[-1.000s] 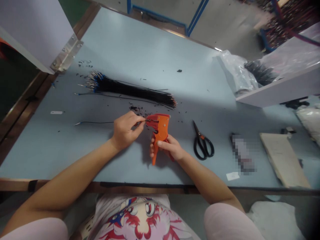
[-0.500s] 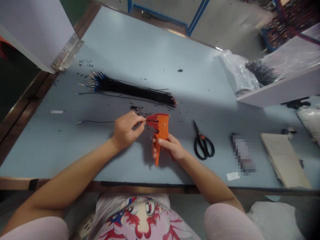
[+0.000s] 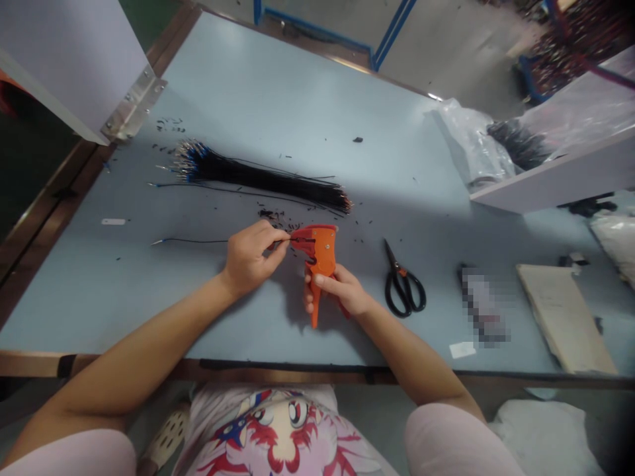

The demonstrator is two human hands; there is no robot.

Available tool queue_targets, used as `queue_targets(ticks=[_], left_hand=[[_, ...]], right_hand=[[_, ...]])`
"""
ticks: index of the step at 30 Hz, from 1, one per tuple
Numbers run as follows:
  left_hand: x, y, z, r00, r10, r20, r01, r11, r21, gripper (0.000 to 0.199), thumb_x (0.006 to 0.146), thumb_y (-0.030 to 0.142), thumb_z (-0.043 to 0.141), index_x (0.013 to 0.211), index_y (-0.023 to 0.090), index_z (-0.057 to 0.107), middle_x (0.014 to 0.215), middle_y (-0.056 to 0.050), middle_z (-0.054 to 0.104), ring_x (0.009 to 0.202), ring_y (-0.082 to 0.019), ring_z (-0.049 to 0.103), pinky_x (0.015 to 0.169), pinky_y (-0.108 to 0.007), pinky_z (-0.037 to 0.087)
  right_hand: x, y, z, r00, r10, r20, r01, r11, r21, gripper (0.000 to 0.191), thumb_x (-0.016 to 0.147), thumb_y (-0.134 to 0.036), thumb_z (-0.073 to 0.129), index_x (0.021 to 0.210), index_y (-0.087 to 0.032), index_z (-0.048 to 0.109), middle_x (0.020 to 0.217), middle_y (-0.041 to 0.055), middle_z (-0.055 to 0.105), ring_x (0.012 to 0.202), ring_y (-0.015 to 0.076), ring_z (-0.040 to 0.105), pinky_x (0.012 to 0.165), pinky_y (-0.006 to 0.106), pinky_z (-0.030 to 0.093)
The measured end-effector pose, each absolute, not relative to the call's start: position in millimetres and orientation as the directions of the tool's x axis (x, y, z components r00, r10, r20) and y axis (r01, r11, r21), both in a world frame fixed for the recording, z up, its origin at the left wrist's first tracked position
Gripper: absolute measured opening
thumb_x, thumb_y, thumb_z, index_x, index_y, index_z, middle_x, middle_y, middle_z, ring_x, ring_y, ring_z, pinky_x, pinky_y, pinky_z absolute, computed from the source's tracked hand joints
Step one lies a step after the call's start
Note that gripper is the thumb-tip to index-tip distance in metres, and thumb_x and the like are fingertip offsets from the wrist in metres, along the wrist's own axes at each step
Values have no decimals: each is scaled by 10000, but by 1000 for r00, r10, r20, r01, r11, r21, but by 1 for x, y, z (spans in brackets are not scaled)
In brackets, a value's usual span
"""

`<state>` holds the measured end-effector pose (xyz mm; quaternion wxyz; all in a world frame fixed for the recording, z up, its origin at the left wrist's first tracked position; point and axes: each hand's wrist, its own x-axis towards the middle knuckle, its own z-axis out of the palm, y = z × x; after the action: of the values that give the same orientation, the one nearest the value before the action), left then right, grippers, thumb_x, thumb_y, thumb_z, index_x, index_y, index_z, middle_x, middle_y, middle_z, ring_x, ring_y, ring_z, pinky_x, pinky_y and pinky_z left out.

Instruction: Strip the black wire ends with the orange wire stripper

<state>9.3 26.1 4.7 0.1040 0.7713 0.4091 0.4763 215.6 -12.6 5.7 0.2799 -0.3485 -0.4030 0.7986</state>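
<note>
Thumb and fingers of my left hand (image 3: 255, 256) pinch a thin black wire (image 3: 198, 241), whose metal-tipped end lies out to the left on the table. The wire's other end sits at the jaws of an orange and red wire stripper (image 3: 323, 248). My right hand (image 3: 340, 289) is wrapped round the stripper's handles, which point toward the table's front edge. Beyond my hands lies a bundle of black wires (image 3: 268, 180), with blue and metal ends at the left and copper-coloured ends at the right. Small black scraps (image 3: 272, 217) are scattered between bundle and stripper.
Black-handled scissors (image 3: 405, 291) lie right of my right hand. Farther right are a pixelated object (image 3: 483, 307), a white label (image 3: 462, 350) and a flat beige piece (image 3: 565, 317). Plastic bags (image 3: 476, 142) stand behind a white panel (image 3: 555, 172). Another panel (image 3: 74, 59) rises at the left.
The stripper's handles and the fingers of my right hand have shifted slightly to the right. My left hand and the wire have hardly moved.
</note>
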Motion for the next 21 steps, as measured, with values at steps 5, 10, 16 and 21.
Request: queue_targets(ticks=[5,10,16,21], left_hand=[[10,25,5,210,735,645,550,-634,543,47,809,160,575,790,164,618,636,7,562,580,-95,489,563,-228,382],[10,25,7,213,742,636,569,-623,536,61,805,168,562,775,173,615,608,21,531,556,-89,462,546,-224,358],[10,24,11,224,730,646,561,-638,527,67,795,144,558,776,166,618,567,38,467,518,-80,410,518,-222,316],[11,23,10,222,720,657,570,-643,512,65,791,137,566,760,169,614,551,44,461,506,-75,400,514,-218,309]], right_hand=[[215,-14,7,-584,733,-348,-143,-515,-845,263,837,-380,623,871,-134,534,640,31,639,545,168,644,525,284,517],[214,-14,6,-582,727,-366,-135,-529,-838,297,829,-418,626,859,-143,516,624,22,635,519,160,633,502,269,497],[215,-15,6,-587,725,-360,-149,-533,-833,311,826,-434,622,818,-146,504,586,9,614,484,148,612,462,256,483],[214,-14,3,-550,742,-383,-126,-527,-840,343,808,-458,626,733,-153,488,499,-22,557,380,117,540,385,227,441]])
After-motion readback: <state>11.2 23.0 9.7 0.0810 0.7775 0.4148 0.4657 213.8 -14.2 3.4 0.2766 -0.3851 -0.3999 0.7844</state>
